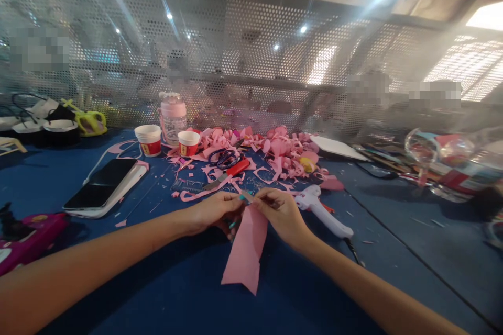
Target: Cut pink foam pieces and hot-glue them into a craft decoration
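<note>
Both hands meet at the top of a pink strip (247,256), a flat sheet of foam or paper with a notched lower end hanging toward me. My left hand (218,212) pinches the strip's upper edge with thumb and forefinger, its other fingers curled behind. My right hand (281,214) grips the same edge from the right, its fingertips close to the left ones. Just beyond them lie a red-handled knife (231,172) and dark-handled scissors (226,157). A white glue gun (326,212) rests right of my right hand.
Pink scraps (283,149) are heaped at the back. Paper cups (148,140) and a pink-lidded bottle (173,115) stand left of them. A phone (102,183) lies at left, near a magenta object (39,233). A perforated metal screen (236,63) borders the blue table (176,293).
</note>
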Available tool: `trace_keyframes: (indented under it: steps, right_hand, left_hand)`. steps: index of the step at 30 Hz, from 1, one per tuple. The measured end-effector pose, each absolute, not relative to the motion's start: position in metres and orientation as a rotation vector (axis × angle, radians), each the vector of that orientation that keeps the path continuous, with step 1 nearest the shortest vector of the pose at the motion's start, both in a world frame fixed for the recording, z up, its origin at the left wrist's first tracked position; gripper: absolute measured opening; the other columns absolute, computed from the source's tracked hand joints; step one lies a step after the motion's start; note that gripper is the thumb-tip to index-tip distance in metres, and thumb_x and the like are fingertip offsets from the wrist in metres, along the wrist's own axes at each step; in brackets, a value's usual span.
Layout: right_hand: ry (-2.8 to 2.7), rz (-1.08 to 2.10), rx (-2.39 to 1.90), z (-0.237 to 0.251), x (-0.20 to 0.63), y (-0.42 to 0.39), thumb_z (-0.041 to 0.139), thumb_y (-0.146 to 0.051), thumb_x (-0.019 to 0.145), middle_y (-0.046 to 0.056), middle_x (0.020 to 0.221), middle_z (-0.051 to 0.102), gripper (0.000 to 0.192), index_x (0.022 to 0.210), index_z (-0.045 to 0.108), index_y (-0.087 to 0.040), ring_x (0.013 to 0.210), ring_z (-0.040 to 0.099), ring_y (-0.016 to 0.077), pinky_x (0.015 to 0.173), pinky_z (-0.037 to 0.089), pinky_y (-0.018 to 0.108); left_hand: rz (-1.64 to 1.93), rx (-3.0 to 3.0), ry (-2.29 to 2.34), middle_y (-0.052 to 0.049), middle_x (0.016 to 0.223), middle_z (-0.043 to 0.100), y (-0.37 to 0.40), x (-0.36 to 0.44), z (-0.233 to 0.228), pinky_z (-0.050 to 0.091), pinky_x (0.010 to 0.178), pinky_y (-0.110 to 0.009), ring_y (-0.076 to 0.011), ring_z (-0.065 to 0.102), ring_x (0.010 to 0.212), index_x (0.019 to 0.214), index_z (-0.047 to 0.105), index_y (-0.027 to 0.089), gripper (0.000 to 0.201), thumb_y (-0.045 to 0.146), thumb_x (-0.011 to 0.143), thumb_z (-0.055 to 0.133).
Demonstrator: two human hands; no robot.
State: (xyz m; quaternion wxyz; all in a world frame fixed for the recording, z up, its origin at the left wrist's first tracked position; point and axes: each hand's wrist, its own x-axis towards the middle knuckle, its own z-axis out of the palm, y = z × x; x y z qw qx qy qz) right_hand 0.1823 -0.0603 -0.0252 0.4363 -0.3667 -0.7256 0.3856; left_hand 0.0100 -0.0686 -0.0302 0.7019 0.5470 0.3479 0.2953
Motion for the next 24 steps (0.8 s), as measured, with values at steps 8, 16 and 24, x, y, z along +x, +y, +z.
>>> trace_keyframes:
  steps: [8, 16, 24]
  right_hand:
    - [-1.805, 0.817, -1.039, -0.030, 0.184, -0.055, 0.055, -0.045, 0.074, 0.000, 0.060, 0.050, 0.031, 0.061, 0.054, -0.016, 0.056, 0.045, 0.0117, 0.051, 0.034, 0.024]
    - [-1.782, 0.819, -1.261, -0.045, 0.188, -0.046, 0.042, -0.036, 0.081, -0.005, 0.049, 0.038, 0.026, 0.061, 0.042, -0.019, 0.042, 0.039, 0.0083, 0.040, 0.029, 0.021]
    - [-1.845, 1.427, -1.213, -0.030, 0.185, -0.059, 0.041, -0.030, 0.083, -0.001, 0.063, 0.054, 0.021, 0.098, 0.048, -0.016, 0.048, 0.056, 0.0113, 0.047, 0.047, 0.024]
  left_hand:
    - [0.820, 1.569, 1.005, 0.007, 0.043, 0.035, -0.070, 0.011, -0.038, 0.023, 0.037, -0.019, -0.0056, 0.030, 0.035, 0.065, 0.044, 0.016, 0.041, 0.055, 0.079, 0.040]
    - [1.338, 2.180, 1.467, 0.003, 0.051, 0.043, -0.083, 0.001, -0.034, 0.033, 0.047, -0.023, -0.0110, 0.042, 0.047, 0.068, 0.041, 0.017, 0.026, 0.024, 0.089, 0.027]
    - [1.343, 2.939, 1.407, -0.006, 0.067, 0.048, -0.094, 0.004, -0.034, 0.041, 0.064, -0.032, -0.0184, 0.043, 0.069, 0.069, 0.045, 0.016, 0.021, 0.011, 0.084, 0.032]
